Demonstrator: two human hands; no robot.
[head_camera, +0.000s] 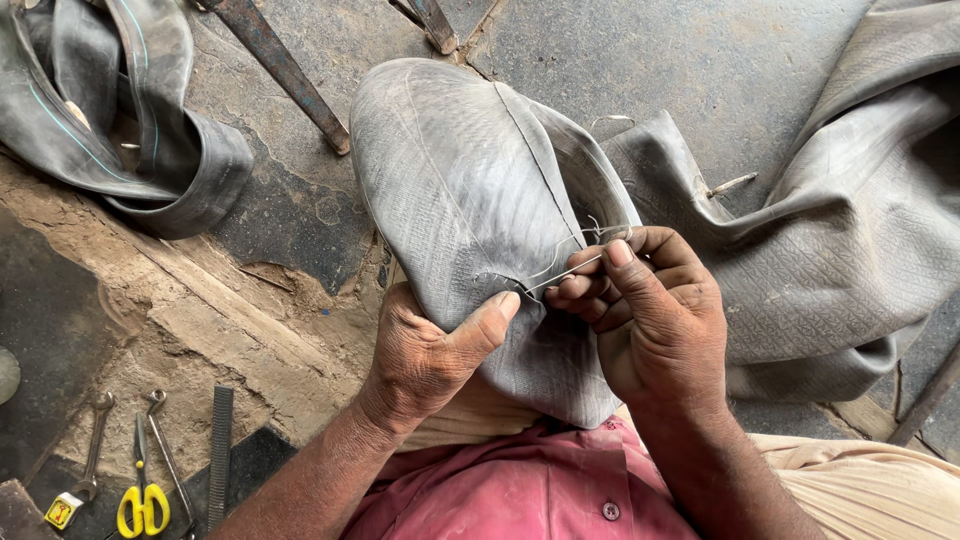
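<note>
A folded grey rubber inner tube (460, 190) lies over my lap and runs off to the right. My left hand (430, 350) grips its lower fold, thumb pressed on top near a row of stitches. My right hand (650, 310) pinches a thin needle with pale thread (570, 262) at the tube's seam, fingers closed around it. Loops of thread stand up just above my right fingers.
Another dark inner tube (130, 110) lies heaped at the top left. Metal bars (285, 70) lie on the stone floor at the top. Yellow-handled scissors (143, 495), a spanner (85, 470) and a file (219, 450) lie at the bottom left.
</note>
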